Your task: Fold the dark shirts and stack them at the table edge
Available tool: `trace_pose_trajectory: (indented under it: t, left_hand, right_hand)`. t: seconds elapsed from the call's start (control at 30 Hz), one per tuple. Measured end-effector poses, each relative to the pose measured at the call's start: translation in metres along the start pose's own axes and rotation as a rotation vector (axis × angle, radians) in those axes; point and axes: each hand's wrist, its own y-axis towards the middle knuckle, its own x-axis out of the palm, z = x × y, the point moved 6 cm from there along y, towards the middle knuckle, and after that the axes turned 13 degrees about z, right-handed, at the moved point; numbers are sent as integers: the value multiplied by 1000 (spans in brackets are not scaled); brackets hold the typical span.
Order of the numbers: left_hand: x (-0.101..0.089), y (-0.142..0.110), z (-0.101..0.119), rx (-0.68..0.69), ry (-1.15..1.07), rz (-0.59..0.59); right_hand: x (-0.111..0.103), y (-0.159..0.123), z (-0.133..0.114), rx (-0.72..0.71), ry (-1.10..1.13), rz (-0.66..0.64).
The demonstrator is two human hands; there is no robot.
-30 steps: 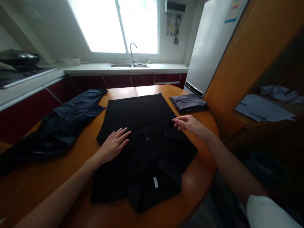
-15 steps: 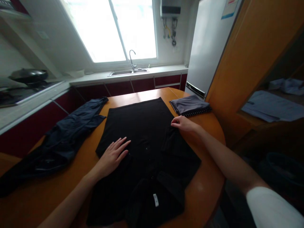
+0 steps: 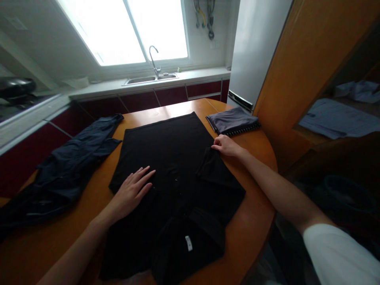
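Note:
A black collared shirt (image 3: 160, 146) lies spread on the wooden table (image 3: 252, 221), its collar and white label (image 3: 189, 243) toward me. My left hand (image 3: 130, 192) rests flat on the shirt's left part, fingers spread. At the right edge, my right hand (image 3: 225, 145) pinches the shirt between thumb and fingers, by the sleeve that lies folded inward over the body. Small shiny buttons show down the shirt's middle.
Dark blue clothing (image 3: 68, 170) lies crumpled along the table's left side. Folded grey and black cloth (image 3: 233, 120) sits at the back right, near the fridge (image 3: 258, 47). Beyond the table is a counter with a sink (image 3: 139, 80). Papers (image 3: 335, 118) lie on a shelf at right.
The view has tilted down and shifted a little right. My right hand keeps its pinch on the shirt's right edge, and my left hand stays flat on the cloth.

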Motion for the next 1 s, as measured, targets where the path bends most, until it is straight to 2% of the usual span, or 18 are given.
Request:
trace_pose_trajectory:
  t: [0.1, 0.17, 0.23, 0.33, 0.43, 0.5, 0.6, 0.73, 0.83, 1.0]
  left_hand:
    - [-10, 5, 9, 23, -67, 54]
    - [-24, 11, 28, 67, -137, 86]
    - [-38, 18, 60, 133, -211, 63]
    - [-51, 26, 126, 286, -288, -72]
    - [-48, 34, 183, 424, -235, -120]
    - [-36, 41, 205, 454, -159, -92]
    - [-14, 52, 217, 453, -33, -54]
    - [8, 66, 212, 437, 79, -91]
    - [8, 70, 208, 459, 131, -98]
    - [-9, 65, 210, 519, 147, -74]
  right_hand:
    - [-5, 1, -1, 22, 7, 58]
    - [-7, 2, 1, 59, 24, 68]
    - [-5, 2, 5, 86, 53, 47]
    - [-1, 1, 9, 86, 85, 10]
    - [3, 0, 14, 74, 109, -5]
    - [5, 1, 17, 67, 126, -13]
    - [8, 1, 20, 48, 139, -28]
    - [10, 2, 21, 33, 150, -38]
    - [9, 1, 19, 36, 152, -44]
    - [9, 2, 15, 53, 138, -38]
